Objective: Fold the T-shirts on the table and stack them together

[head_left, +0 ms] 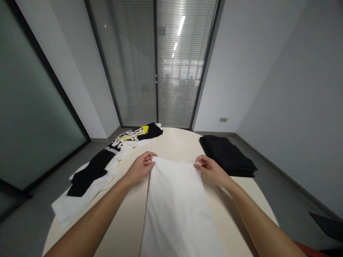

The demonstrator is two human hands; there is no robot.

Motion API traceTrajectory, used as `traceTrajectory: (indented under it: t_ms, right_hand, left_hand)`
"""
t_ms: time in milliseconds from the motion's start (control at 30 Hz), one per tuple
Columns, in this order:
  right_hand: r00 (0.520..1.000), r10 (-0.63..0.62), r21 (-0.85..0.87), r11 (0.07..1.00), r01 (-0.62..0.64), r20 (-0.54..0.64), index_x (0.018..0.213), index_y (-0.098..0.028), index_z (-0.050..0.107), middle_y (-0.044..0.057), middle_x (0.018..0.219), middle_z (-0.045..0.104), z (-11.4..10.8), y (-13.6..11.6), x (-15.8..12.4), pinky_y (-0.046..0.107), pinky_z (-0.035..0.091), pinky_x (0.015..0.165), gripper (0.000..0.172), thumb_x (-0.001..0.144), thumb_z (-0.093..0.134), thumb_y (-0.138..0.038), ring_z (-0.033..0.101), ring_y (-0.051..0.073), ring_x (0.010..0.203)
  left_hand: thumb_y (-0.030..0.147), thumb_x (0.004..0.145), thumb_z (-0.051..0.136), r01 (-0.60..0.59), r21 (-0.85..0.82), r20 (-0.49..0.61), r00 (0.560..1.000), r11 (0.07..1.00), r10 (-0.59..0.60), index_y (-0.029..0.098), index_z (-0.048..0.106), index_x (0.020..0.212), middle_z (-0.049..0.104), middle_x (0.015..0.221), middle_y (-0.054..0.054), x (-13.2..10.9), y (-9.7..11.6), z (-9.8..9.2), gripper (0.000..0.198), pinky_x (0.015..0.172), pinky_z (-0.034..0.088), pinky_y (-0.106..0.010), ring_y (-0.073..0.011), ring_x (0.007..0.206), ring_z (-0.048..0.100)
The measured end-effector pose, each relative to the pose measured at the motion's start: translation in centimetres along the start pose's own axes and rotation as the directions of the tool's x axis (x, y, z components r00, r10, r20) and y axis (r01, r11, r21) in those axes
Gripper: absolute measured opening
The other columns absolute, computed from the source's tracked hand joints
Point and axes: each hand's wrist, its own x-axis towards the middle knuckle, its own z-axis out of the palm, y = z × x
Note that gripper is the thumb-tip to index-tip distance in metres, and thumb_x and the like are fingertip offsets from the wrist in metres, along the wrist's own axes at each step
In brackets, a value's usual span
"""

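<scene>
A white cloth (179,203) lies lengthwise down the middle of the table, its far edge running between my two hands. My left hand (140,167) pinches the far left corner of the cloth between thumb and fingers. At the far right corner, my right hand (211,170) pinches the cloth in the same way. The near end of the cloth runs out of the bottom of the view.
On the table's (179,141) left side lie a black garment with a yellow and white print (98,162) and white garments (72,207) under it. Folded black cloths (227,153) are stacked at the right edge. A glass partition stands beyond.
</scene>
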Motion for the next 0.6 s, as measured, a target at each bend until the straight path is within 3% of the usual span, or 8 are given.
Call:
traceTrajectory:
  t_ms: [133, 267, 433, 600]
  right_hand:
    - [0.981, 0.010, -0.015, 1.000, -0.013, -0.192, 0.103, -0.019, 0.056, 0.002, 0.085, 0.056, 0.9, 1.3, 0.7, 0.027, 0.042, 0.062, 0.037, 0.088, 0.055, -0.053, 0.051, 0.015, 0.069]
    - [0.990, 0.038, -0.125, 0.991, -0.055, -0.136, 0.113, -0.019, 0.060, 0.000, 0.079, 0.055, 1.9, 3.0, 1.0, 0.029, 0.044, 0.067, 0.038, 0.087, 0.055, -0.047, 0.054, 0.015, 0.068]
    - [0.982, 0.041, -0.204, 0.976, -0.079, -0.184, 0.117, -0.018, 0.062, 0.003, 0.090, 0.064, 1.8, 3.4, 1.1, 0.030, 0.047, 0.072, 0.037, 0.088, 0.054, -0.041, 0.059, 0.016, 0.072]
    - [0.985, 0.005, -0.464, 0.882, -0.086, -0.173, 0.107, -0.014, 0.070, 0.012, 0.100, 0.068, 1.6, 3.4, 1.1, 0.036, 0.046, 0.089, 0.034, 0.088, 0.058, -0.040, 0.062, 0.022, 0.088]
  left_hand:
    - [0.036, 0.083, 0.060, -0.002, -0.005, -0.126, 0.992, 1.000, 0.001, 0.019, 0.056, 0.121, 0.060, 0.088, 0.000, 0.4, -1.1, 1.0, 0.042, 0.065, 0.046, -0.023, -0.0111, 0.068, 0.059]
    - [0.027, 0.082, 0.059, 0.020, 0.167, -0.086, 0.996, 0.986, -0.006, 0.020, 0.057, 0.122, 0.065, 0.085, 0.000, 0.4, -2.9, 2.0, 0.040, 0.070, 0.048, -0.025, -0.0138, 0.071, 0.064]
    - [0.024, 0.087, 0.056, 0.035, 0.226, -0.155, 0.988, 0.973, 0.001, 0.020, 0.054, 0.124, 0.068, 0.092, -0.002, 0.4, -2.9, 2.0, 0.037, 0.071, 0.049, -0.026, -0.0141, 0.071, 0.066]
    - [0.028, 0.087, 0.061, 0.104, 0.533, -0.169, 0.985, 0.840, -0.015, 0.017, 0.056, 0.127, 0.070, 0.111, -0.010, -0.1, -2.4, 1.9, 0.042, 0.078, 0.049, -0.031, -0.0194, 0.083, 0.066]
